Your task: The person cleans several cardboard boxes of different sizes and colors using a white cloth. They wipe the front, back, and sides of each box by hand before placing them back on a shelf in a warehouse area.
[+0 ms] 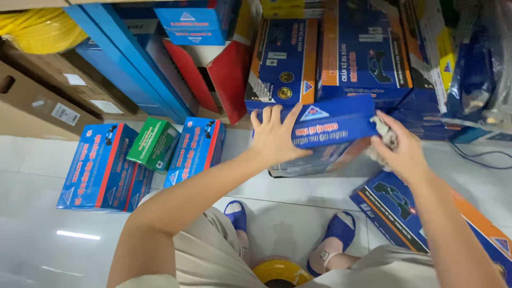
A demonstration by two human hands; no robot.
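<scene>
A blue cardboard box (336,124) with yellow print is held between both hands above the tiled floor. My left hand (274,137) presses flat against its left end, fingers spread upward. My right hand (397,146) grips its right end and also clutches a crumpled grey-white cloth (385,132). Under the box lies another box wrapped in clear plastic (314,160). My feet in blue slippers (337,229) stand on the floor below.
Blue and orange boxes (362,48) are stacked behind. Blue boxes with red stripes (98,165) and a green box (153,143) stand at left. A blue-orange box (405,208) lies at right, a yellow wire coil (280,272) between my feet. Brown cartons (37,101) lean far left.
</scene>
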